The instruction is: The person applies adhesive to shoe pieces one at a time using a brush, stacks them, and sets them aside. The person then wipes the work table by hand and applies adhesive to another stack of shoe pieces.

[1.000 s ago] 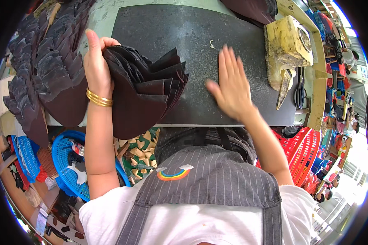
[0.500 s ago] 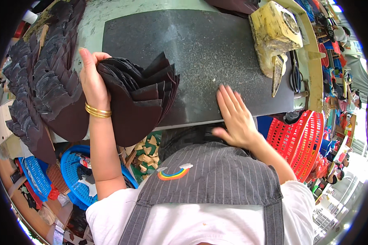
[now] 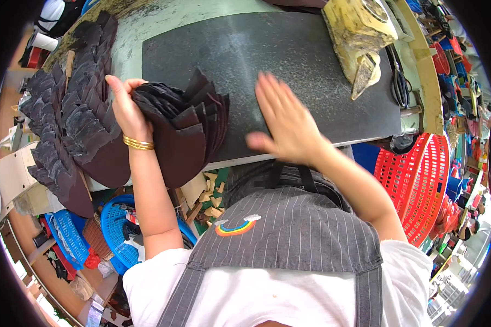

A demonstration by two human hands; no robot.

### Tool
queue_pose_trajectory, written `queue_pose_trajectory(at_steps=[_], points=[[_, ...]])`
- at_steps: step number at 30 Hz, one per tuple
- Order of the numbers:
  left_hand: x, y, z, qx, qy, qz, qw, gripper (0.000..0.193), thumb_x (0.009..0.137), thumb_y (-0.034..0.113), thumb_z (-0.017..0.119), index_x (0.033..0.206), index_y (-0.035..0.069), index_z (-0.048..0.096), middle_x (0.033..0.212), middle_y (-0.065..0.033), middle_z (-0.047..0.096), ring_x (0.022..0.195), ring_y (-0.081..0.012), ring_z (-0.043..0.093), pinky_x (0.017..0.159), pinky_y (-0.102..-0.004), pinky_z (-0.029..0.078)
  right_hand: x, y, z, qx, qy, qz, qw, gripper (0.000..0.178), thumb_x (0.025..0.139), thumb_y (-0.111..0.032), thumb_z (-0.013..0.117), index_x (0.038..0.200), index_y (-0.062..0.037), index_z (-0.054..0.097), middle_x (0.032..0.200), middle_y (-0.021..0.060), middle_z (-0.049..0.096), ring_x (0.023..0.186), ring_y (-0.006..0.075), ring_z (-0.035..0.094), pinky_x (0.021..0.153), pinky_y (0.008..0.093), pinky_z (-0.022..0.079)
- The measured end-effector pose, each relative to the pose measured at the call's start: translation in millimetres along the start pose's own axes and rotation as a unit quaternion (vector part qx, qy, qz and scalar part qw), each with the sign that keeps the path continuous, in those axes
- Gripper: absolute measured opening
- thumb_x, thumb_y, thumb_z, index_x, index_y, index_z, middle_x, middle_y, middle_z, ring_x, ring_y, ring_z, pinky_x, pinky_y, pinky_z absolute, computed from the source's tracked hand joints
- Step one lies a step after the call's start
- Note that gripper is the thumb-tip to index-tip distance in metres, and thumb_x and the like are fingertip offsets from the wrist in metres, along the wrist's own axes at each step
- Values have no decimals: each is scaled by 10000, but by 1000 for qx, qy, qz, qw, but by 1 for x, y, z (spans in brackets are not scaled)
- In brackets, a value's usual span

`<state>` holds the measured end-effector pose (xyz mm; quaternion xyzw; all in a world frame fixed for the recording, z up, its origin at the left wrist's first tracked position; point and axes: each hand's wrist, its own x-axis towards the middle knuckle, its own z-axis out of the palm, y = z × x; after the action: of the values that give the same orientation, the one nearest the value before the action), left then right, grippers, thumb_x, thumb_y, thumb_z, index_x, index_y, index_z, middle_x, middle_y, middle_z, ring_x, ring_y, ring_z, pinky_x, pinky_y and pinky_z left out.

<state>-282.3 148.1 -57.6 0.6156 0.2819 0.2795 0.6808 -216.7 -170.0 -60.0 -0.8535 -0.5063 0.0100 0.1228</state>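
My left hand [image 3: 131,115] is closed round the left edge of a fanned stack of dark brown leather-like pieces [image 3: 177,144], its thumb pointing up. The stack's curved lower ends hang over the table's near edge, and its upper layers spread apart to the right. Flat and stretched out, my right hand [image 3: 288,124] is over the black mat [image 3: 311,65], right of the stack and apart from it. Its fingers are slightly blurred and hold nothing. Whether the palm touches the mat I cannot tell.
Overlapping rows of similar dark pieces [image 3: 87,125] lie at the left. A stained yellow machine head [image 3: 360,27] stands at the back right, with black scissors [image 3: 401,84] beside it. Red baskets [image 3: 414,185] and a blue basket [image 3: 114,229] flank me below the table.
My right hand has swept left and farther over the mat, closer to the stack. The left hand keeps its hold on the pieces. The whole view has shifted slightly.
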Motion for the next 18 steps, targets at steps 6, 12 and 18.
queue_pose_trajectory(at_steps=[6,12,18], points=[[3,11,9,-23,17,30,999,751,995,621,355,738,-29,631,683,-53,609,628,-118,552,641,-229,443,-161,1,-42,488,-169,74,853,368,934,-312,581,1097,8,663,1144,221,652,1206,367,567,1045,457,428],[-3,11,-11,-18,45,71,996,692,996,584,404,701,2,634,690,-65,629,623,-136,577,645,-249,465,-19,20,-30,260,61,-72,961,511,924,-354,579,1235,50,569,1278,280,560,1255,397,510,1061,473,409],[-51,74,-52,-189,-76,90,975,667,1036,540,309,650,47,539,638,-70,526,615,-183,470,643,-293,407,-134,3,-29,492,-273,-24,827,449,907,-430,620,1055,-9,673,1193,210,633,1172,394,585,1055,462,421]])
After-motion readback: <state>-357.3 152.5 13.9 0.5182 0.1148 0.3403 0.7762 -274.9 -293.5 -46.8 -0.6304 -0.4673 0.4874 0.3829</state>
